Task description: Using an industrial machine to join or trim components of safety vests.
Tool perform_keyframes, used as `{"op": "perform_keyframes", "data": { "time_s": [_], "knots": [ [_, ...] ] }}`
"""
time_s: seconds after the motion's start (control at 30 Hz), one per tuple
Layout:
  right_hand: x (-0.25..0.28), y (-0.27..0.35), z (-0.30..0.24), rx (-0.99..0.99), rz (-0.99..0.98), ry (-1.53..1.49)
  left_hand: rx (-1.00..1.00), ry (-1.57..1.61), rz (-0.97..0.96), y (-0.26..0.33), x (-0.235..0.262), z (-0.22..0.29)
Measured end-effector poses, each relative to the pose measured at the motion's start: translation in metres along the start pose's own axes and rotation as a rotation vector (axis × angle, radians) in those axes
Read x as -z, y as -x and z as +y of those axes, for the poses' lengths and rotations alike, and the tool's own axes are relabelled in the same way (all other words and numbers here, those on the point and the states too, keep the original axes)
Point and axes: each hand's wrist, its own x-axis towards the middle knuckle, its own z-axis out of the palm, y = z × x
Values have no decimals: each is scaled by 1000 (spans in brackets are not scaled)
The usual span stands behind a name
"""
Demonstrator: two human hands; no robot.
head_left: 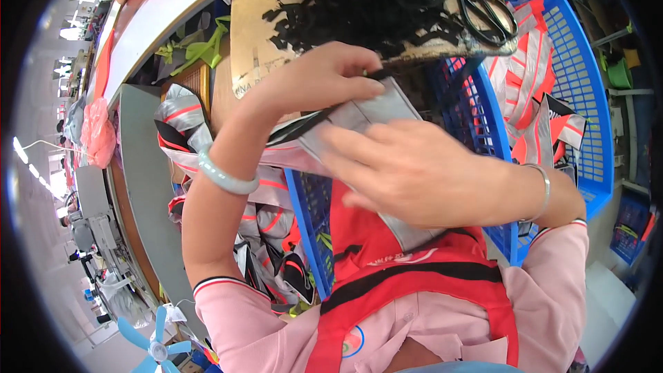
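While my left hand point(324, 79) pinches the far edge of the flat grey reflective fabric strip point(376, 112) over the blue plastic basket point(587, 117), it feels light, limp and slick; my right hand point(414, 173) lies open, pressing it down. Its near end hides beneath that palm.

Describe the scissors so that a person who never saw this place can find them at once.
Start at the big blue plastic basket on the person's right. At its upper left rim lies a worn board heaped with black fabric scraps. The scissors rest on its right end: dark handles and blades, the only metal tool there.
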Motion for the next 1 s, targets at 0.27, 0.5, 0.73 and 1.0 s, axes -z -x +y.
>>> {"op": "perform_keyframes", "data": {
  "time_s": [0.27,0.5,0.73,1.0],
  "knots": [
    [-41,10,18,-133,-138,592,-108,127,-36,25,-52,-7],
    [20,35,26,-290,192,190,-264,-528,792,86,-100,-13],
    [62,27,25,-287,220,257,-258,-381,231,76,-8,33],
    [85,-3,52,-441,185,183,-88,-254,62,38,51,37]
  ]
}}
